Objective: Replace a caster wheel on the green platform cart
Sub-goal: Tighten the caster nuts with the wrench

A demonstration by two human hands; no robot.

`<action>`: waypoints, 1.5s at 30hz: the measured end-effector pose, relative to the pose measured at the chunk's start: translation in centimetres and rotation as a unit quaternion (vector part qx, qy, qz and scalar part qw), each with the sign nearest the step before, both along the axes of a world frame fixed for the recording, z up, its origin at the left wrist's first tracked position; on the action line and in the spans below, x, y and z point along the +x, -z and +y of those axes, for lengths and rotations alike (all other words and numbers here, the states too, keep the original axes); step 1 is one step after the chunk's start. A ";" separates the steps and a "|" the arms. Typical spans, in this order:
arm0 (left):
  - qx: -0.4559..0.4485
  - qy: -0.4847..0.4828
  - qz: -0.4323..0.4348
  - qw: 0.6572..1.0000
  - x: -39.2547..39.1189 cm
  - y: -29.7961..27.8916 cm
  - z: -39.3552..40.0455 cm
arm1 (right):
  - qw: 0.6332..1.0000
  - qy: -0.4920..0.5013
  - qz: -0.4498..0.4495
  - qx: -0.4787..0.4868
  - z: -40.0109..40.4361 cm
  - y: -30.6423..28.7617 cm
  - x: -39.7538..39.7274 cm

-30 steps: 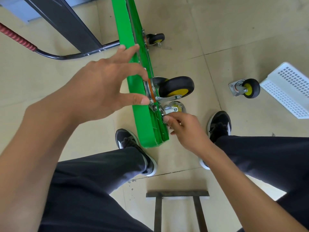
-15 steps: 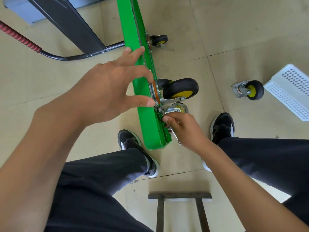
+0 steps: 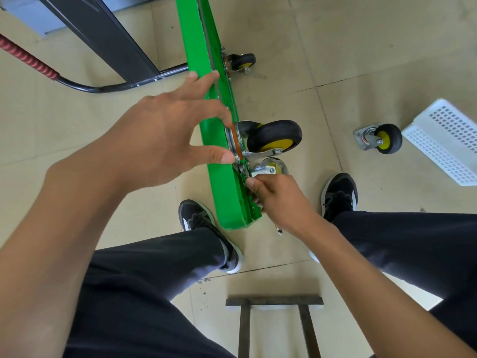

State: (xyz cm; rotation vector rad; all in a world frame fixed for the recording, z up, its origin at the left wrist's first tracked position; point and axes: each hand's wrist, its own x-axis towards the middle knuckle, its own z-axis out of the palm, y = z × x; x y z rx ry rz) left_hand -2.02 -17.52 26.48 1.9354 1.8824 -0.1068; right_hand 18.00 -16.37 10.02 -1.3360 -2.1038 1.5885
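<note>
Green cart (image 3: 219, 177) stood on edge on the floor, deck vertical, underside turned to the right, just ahead of two black shoes. Mounted to that underside near the close end: a black-and-yellow caster (image 3: 275, 136) on a steel plate with an orange ring. Left hand (image 3: 160, 140) spread wide over the deck edge, fingers straight, thumb and forefinger tips pressed at the plate. Right hand (image 3: 278, 200) curled around a slim metal tool, probably a wrench (image 3: 278, 229), only its tip showing below the fist; working end hidden at the plate's lower corner. Likely risks: wrench slipping off a fastener and knuckles striking the steel bracket; cart tipping flat if the steadying hand eased off, since only its narrow edge met the floor; loose bolt or nut dropping and rolling away; left fingertips pinched near the plate should the caster swivel. Spare caster (image 3: 379, 138) lay well apart to the right, beside a white perforated basket (image 3: 446, 140). Floor (image 3: 361, 60) of pale beige tile with dark grout lines, smooth and hard. Red-gripped handle (image 3: 28, 59) and a dark panel at upper left; small metal frame at the bottom edge.
</note>
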 end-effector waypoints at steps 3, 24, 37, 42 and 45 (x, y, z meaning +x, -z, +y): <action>0.000 0.001 0.005 1.000 0.1 0.0 0.0 | 0.997 0.021 -0.064 0.033 -0.4 -1.8 -0.5; -0.001 0.000 -0.001 1.000 -0.1 0.1 0.0 | 1.000 0.016 -0.007 -0.004 0.0 0.2 1.1; 0.006 0.006 -0.001 1.000 -0.2 0.3 0.0 | 0.996 -0.029 0.017 0.084 0.0 1.3 0.2; 0.005 0.006 -0.001 1.000 -0.3 0.3 0.0 | 0.996 -0.036 0.002 0.081 0.0 1.1 -0.1; 0.004 0.004 0.000 1.000 -0.2 0.3 0.0 | 0.998 -0.015 -0.016 0.065 -0.3 0.3 -0.4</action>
